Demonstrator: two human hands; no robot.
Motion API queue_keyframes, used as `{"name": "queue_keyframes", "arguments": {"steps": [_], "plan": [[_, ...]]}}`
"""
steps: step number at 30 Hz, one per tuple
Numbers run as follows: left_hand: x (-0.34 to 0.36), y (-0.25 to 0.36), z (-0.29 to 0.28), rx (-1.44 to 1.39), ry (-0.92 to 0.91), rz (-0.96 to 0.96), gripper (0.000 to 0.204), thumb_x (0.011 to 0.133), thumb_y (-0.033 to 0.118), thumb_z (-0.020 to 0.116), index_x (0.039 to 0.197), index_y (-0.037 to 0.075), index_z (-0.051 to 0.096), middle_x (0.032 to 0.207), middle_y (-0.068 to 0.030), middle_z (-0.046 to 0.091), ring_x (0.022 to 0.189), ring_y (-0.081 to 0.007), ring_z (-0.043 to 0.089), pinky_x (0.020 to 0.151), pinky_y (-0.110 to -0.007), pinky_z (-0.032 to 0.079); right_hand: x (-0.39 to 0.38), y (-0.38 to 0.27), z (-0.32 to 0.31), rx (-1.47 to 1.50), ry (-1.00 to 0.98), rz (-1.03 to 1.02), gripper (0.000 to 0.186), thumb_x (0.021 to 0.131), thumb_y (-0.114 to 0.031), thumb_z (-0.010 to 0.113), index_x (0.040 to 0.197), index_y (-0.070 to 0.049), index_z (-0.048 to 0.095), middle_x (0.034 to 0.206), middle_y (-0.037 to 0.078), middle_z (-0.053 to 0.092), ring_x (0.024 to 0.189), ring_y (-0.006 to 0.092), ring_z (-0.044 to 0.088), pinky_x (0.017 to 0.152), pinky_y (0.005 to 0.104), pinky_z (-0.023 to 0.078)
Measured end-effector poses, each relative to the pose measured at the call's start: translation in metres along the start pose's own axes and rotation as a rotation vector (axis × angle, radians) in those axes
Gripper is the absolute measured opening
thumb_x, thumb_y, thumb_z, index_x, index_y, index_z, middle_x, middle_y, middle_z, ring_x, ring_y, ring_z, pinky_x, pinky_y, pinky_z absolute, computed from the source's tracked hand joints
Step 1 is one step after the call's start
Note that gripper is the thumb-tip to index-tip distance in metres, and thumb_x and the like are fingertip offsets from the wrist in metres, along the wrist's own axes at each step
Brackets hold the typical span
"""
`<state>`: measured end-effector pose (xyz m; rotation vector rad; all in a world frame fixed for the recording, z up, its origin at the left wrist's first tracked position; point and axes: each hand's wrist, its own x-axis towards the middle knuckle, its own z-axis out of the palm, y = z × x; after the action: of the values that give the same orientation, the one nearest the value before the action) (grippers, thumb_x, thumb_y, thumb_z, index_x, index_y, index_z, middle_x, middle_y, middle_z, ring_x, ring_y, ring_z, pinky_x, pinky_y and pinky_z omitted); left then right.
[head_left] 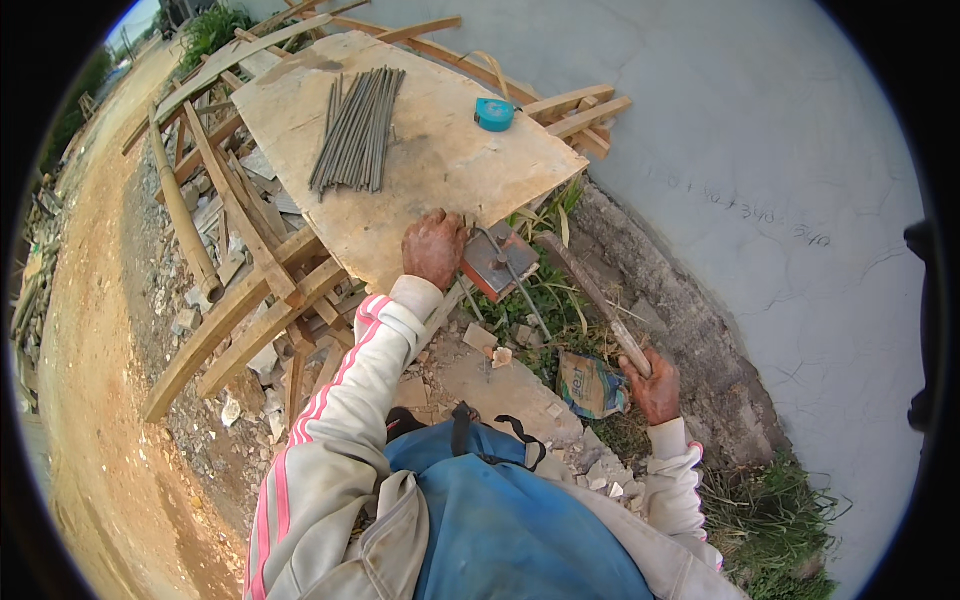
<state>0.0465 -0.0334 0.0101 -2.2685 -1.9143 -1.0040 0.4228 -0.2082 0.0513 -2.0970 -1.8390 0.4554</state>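
Observation:
My left hand [436,248] is closed at the board's near right corner, its fingers around the upper end of a thin steel rod [521,286]; the grip itself is partly hidden. That rod lies across a square metal bending block [497,262] with a reddish side and an upright pin, then slants down to the right. My right hand [655,385] is wrapped around the lower end of a long, rusty bar [602,305]. The bar's far end points up and left toward the block, apart from it.
A bundle of steel rods [360,130] and a teal tape measure [494,114] lie on the plywood board [440,165]. Timber beams [235,315] jut out at left. A grey wall [770,200] rises at right. Rubble and a torn bag [592,385] lie below.

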Motion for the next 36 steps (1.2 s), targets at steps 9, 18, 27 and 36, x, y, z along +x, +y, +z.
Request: {"name": "queue_keyframes", "arguments": {"steps": [9, 18, 27, 36], "plan": [[0.000, 0.000, 0.001, -0.033, 0.017, 0.007, 0.013, 0.088, 0.020, 0.068, 0.091, 0.007, 0.068, 0.089, -0.0123, 0.063, 0.087, -0.0351, 0.064, 0.079, -0.047, 0.052, 0.072, 0.022, -0.023, -0.103, -0.296, -0.127, 0.043, 0.088, -0.050, 0.074, 0.087, -0.006, 0.074, 0.060, 0.015, 0.063, 0.056, 0.0316, 0.064, 0.058, 0.0456, 0.048], [0.002, -0.001, 0.000, 0.000, -0.026, -0.011, 0.018, 0.088, 0.024, 0.069, 0.094, 0.007, 0.069, 0.094, -0.0122, 0.067, 0.092, -0.0326, 0.067, 0.081, -0.045, 0.055, 0.159, 0.048, -0.019, -0.361, -0.226, -0.445, 0.023, 0.084, -0.034, 0.074, 0.088, -0.011, 0.073, 0.072, 0.019, 0.066, 0.067, 0.0409, 0.064, 0.064, 0.0501, 0.049], [0.001, 0.000, 0.002, -0.048, 0.003, -0.041, 0.014, 0.087, 0.020, 0.070, 0.090, 0.008, 0.065, 0.089, -0.0130, 0.064, 0.086, -0.0368, 0.064, 0.077, -0.047, 0.052, 0.128, 0.038, -0.016, -0.373, -0.162, -0.334, 0.020, 0.081, -0.031, 0.074, 0.085, -0.011, 0.072, 0.073, 0.019, 0.067, 0.070, 0.0426, 0.066, 0.065, 0.0519, 0.051], [0.003, -0.003, 0.000, -0.035, -0.029, -0.015, 0.014, 0.088, 0.023, 0.068, 0.090, 0.009, 0.067, 0.090, -0.0121, 0.064, 0.089, -0.0353, 0.065, 0.079, -0.047, 0.052, 0.121, 0.116, -0.079, -0.549, -0.133, -0.033, 0.039, 0.081, -0.045, 0.076, 0.079, -0.007, 0.071, 0.073, 0.022, 0.066, 0.073, 0.0429, 0.066, 0.067, 0.0512, 0.051]]}}
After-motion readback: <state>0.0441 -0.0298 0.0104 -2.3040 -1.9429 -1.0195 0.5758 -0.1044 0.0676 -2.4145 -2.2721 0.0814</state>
